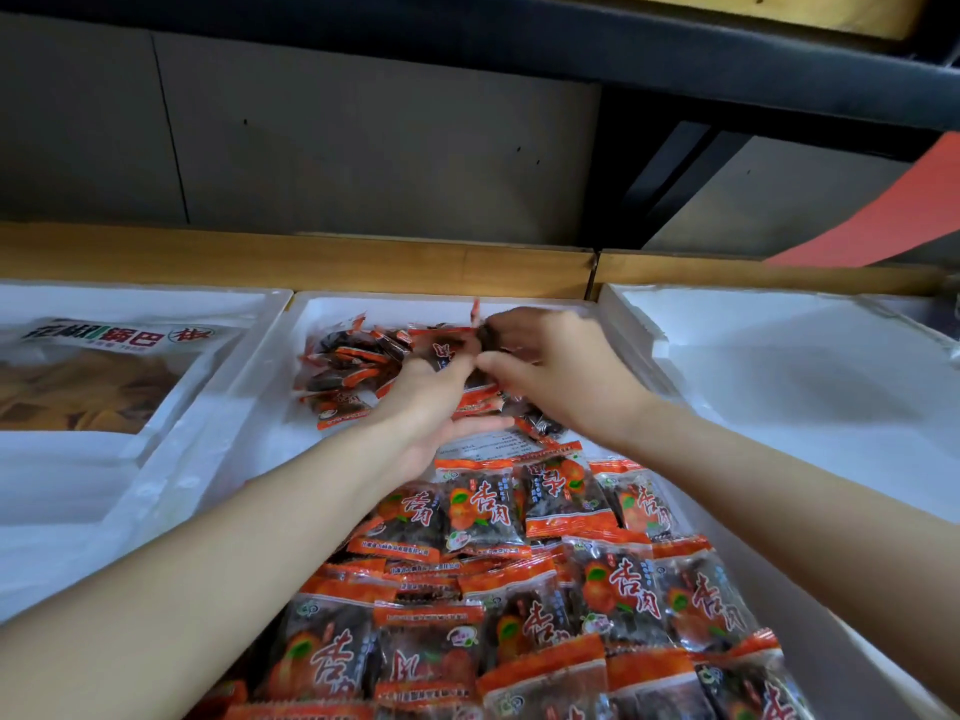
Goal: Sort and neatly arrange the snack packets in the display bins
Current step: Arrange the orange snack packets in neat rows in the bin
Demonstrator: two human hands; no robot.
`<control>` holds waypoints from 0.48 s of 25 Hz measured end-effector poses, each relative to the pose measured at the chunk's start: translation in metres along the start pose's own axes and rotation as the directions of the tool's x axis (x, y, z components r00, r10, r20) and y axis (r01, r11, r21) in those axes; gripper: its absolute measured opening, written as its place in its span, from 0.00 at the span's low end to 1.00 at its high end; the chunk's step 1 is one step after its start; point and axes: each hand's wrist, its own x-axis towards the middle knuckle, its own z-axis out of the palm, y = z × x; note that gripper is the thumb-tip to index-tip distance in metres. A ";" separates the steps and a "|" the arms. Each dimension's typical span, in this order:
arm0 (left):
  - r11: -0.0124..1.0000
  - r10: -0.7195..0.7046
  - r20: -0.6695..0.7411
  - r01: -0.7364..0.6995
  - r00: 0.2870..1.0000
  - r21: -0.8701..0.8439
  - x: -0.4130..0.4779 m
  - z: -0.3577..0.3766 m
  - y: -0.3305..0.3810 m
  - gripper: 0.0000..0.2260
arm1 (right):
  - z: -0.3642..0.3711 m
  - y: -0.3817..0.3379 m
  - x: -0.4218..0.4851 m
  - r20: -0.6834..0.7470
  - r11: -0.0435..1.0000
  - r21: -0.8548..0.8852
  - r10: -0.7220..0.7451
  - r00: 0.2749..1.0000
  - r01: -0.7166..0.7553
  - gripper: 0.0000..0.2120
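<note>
A white foam bin (270,356) in the middle holds many orange-and-clear snack packets (483,511). Those in the near half lie in neat overlapping rows; a loose heap (348,371) sits at the far end. Both my hands reach into that heap. My left hand (431,402) lies palm-side up among the packets, its fingers curled around some of them. My right hand (550,366) is over the far packets, fingers bent and pinching a dark packet (488,332) at the top of the heap. Which packets each hand grips is partly hidden by blur.
A foam bin (156,433) on the left holds a large clear bag of yellow crisps (98,371). Another white foam bin (779,366) stands on the right. A wooden ledge (363,262) and grey wall run behind the bins, with a dark shelf overhead.
</note>
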 end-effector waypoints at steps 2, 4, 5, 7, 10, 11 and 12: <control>0.997 0.054 0.041 -0.051 0.998 -0.065 -0.005 0.002 0.003 0.19 | 0.002 -0.004 -0.002 0.103 0.997 0.073 0.010 0.995 -0.018 0.13; 0.997 0.058 0.106 -0.053 0.993 -0.053 -0.010 0.002 0.005 0.21 | 0.000 -0.003 -0.002 0.107 0.991 0.130 0.003 0.994 -0.017 0.16; 0.998 0.055 0.129 -0.053 0.990 -0.022 -0.012 0.002 0.006 0.20 | -0.002 -0.002 -0.002 0.089 0.985 0.170 -0.006 0.996 -0.009 0.15; 0.999 0.049 0.128 -0.048 0.991 -0.007 -0.013 0.003 0.007 0.20 | -0.005 -0.003 -0.004 0.060 0.962 0.272 -0.012 0.998 -0.005 0.14; 0.998 0.055 0.070 -0.052 0.996 -0.041 -0.012 0.003 0.012 0.15 | -0.009 -0.004 -0.008 0.105 0.915 0.402 0.000 0.994 -0.043 0.17; 0.998 0.049 0.044 -0.047 0.998 -0.047 -0.012 0.001 0.014 0.12 | -0.012 -0.002 -0.008 0.114 0.880 0.469 0.024 0.993 -0.075 0.18; 0.998 0.040 0.015 -0.039 0.999 -0.051 -0.011 -0.001 0.015 0.10 | -0.015 0.003 -0.008 0.099 0.832 0.543 0.075 0.992 -0.118 0.16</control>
